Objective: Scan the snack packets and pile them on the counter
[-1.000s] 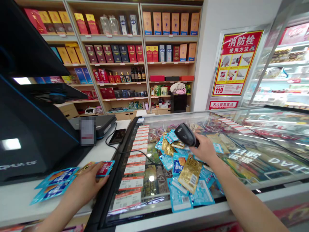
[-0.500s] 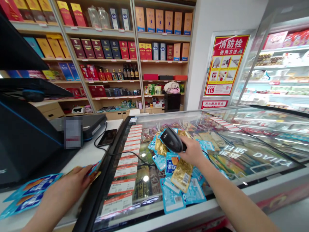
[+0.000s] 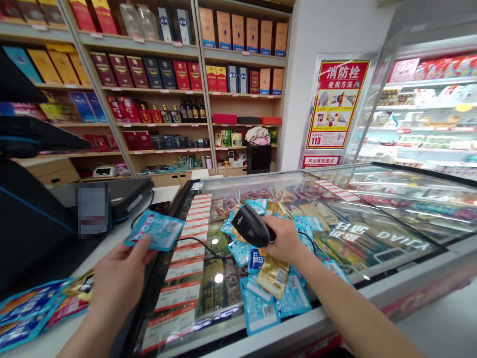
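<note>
Blue and flat, a packet (image 3: 160,229) is pinched between thumb and fingers of the left hand (image 3: 130,261), over the line where the white table (image 3: 54,340) meets the freezer's (image 3: 231,344) black left edge. The right hand (image 3: 285,238) is closed around a black scanner (image 3: 250,225), above a heap of packets (image 3: 294,297) on the freezer glass. More packets (image 3: 30,308) lie left of the forearm; a dark terminal (image 3: 33,214) blocks the table behind them. One cable (image 3: 197,240) crosses the price labels (image 3: 188,268) along the freezer's left edge. Between labels and heap runs a strip of glass; the lowest packet overlaps the near edge.
</note>
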`<state>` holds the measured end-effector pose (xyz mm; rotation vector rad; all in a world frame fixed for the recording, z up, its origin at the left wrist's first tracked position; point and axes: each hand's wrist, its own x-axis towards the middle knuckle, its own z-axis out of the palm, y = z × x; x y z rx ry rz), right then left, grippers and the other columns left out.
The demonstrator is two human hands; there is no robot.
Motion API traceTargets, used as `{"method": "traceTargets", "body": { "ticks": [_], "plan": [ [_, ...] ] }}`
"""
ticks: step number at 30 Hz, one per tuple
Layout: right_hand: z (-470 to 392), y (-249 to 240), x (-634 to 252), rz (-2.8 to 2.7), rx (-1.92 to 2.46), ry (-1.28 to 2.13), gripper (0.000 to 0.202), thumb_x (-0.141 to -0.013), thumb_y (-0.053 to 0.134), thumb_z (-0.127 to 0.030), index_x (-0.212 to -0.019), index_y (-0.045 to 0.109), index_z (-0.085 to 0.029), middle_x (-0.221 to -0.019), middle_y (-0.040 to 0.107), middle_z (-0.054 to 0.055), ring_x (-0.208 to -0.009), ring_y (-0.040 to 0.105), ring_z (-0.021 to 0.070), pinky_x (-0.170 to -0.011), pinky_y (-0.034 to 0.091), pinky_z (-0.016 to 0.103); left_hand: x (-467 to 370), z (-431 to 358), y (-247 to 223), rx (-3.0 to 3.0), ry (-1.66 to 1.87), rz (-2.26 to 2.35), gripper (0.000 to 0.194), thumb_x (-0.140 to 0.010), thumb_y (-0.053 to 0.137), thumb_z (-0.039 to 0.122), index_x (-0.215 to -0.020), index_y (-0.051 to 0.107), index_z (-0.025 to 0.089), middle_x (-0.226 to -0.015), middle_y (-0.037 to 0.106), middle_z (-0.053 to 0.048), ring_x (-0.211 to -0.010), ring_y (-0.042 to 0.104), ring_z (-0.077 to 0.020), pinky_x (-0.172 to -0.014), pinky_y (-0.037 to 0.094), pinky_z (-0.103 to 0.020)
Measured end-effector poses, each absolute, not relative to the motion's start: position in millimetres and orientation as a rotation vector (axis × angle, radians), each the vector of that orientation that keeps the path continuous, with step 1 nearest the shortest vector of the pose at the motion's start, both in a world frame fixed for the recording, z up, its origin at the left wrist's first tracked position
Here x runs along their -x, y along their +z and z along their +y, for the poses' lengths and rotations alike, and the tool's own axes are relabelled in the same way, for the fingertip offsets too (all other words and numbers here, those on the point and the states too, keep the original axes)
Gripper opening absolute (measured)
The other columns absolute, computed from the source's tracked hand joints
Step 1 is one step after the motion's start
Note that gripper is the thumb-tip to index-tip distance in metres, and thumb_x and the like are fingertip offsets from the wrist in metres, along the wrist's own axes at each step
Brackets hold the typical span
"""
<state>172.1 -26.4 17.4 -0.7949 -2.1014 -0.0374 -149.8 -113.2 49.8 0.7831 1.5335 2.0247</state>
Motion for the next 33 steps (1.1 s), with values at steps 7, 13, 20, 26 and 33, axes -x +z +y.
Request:
{"method": "traceTargets", "body": {
  "ticks": [7, 13, 20, 26, 33],
  "plan": [
    [-33, 15, -162, -2.198, 0.718, -0.032, 0.038, -0.069, 0.056, -0.026, -0.106, 0.064, -0.021, -0.093, 0.074, 0.007, -0.083, 0.069, 0.0222, -0.073, 0.050, 0.030, 73, -80, 50, -0.537, 1.905, 1.111, 0.020, -0.059, 0.077, 0.017, -0.071, 0.061, 0.016, -0.074, 0.071, -0.002, -0.074, 0.069, -0.0165, -0.072, 0.057, -0.030],
    [-38, 15, -154, -2.317, 0.766, 0.007, 0.042, -0.065, 0.058, -0.024, -0.106, 0.064, -0.022, -0.093, 0.074, 0.005, -0.083, 0.069, 0.0220, -0.073, 0.050, 0.030, 70, -81, 31, -0.561, 1.872, 1.078, 0.032, -0.048, 0.083, 0.016, -0.074, 0.065, 0.016, -0.079, 0.073, -0.003, -0.081, 0.070, -0.0198, -0.076, 0.058, -0.033],
    [-41, 16, -152, -2.398, 0.861, 0.017, 0.038, -0.068, 0.062, -0.026, -0.106, 0.064, -0.022, -0.092, 0.074, 0.004, -0.083, 0.069, 0.0225, -0.072, 0.049, 0.030, 69, -81, 27, -0.577, 1.895, 1.091, 0.040, -0.044, 0.086, 0.018, -0.081, 0.070, 0.014, -0.079, 0.073, -0.003, -0.078, 0.069, -0.0179, -0.078, 0.057, -0.032],
    [-40, 17, -152, -2.421, 0.903, 0.032, 0.038, -0.069, 0.062, -0.027, -0.107, 0.063, -0.022, -0.096, 0.074, 0.004, -0.087, 0.069, 0.0223, -0.073, 0.049, 0.029, 68, -80, 27, -0.564, 1.924, 1.077, 0.040, -0.045, 0.087, 0.019, -0.082, 0.072, 0.013, -0.077, 0.073, -0.003, -0.076, 0.069, -0.0148, -0.073, 0.056, -0.026],
    [-41, 20, -153, -2.430, 0.942, 0.036, 0.037, -0.070, 0.061, -0.027, -0.106, 0.063, -0.021, -0.094, 0.073, 0.004, -0.087, 0.069, 0.0231, -0.072, 0.048, 0.029, 69, -81, 27, -0.559, 1.936, 1.087, 0.036, -0.048, 0.087, 0.020, -0.081, 0.072, 0.014, -0.076, 0.073, -0.002, -0.074, 0.068, -0.0143, -0.070, 0.056, -0.025]
  ]
}}
